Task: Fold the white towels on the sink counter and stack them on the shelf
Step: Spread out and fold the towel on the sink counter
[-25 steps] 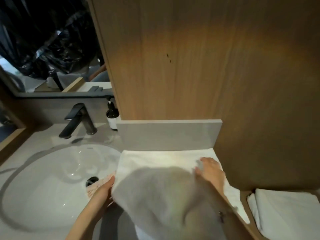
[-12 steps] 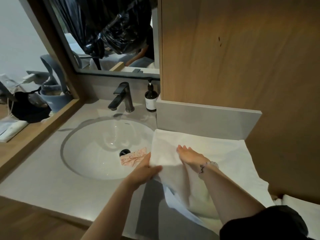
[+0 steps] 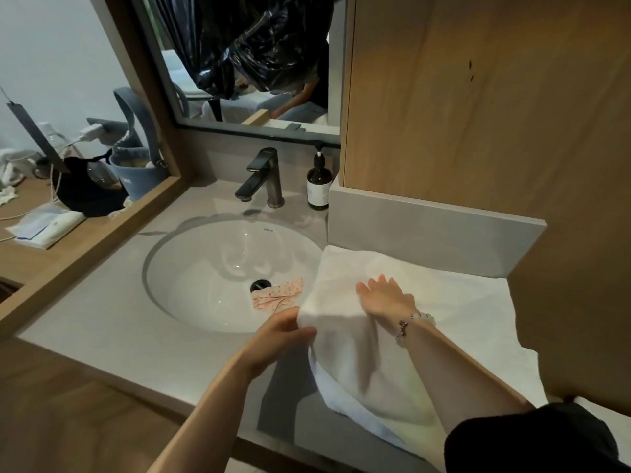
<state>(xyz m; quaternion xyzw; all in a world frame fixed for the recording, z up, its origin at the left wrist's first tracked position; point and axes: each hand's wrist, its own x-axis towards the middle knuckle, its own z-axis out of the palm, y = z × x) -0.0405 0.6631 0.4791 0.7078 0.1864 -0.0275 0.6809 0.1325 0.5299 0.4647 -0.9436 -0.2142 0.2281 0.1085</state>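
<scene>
White towel point(image 3: 444, 302) lies spread on the right part of the sink counter point(image 3: 119, 319), its far edge against the grey upstand point(image 3: 426, 230) below the wooden cabinet panel point(image 3: 478, 114), its left edge just beside the rim of the sink basin point(image 3: 211, 268) and its near part hanging over the counter front. The left hand point(image 3: 283, 331) grips the towel's left edge, fingers and thumb curled round a doubled bit of cloth. The right hand point(image 3: 382, 297) lies flat on the cloth just beside it, fingers straight and spread, palm down, a bead bracelet point(image 3: 415, 322) at the wrist.

By the look of it, this is an early fold: one hand pins the sheet while the other holds an edge to carry across. The next move calls for taking that edge over to meet the opposite side, keeping the corners aligned, then smoothing the crease with the flat hand. The overhanging part could drag the sheet off, so the pinning hand should keep its weight on.

A pink spotted cloth point(image 3: 278, 295) lies in the basin by the drain, well clear of the fold. The shelf is not clearly in view
</scene>
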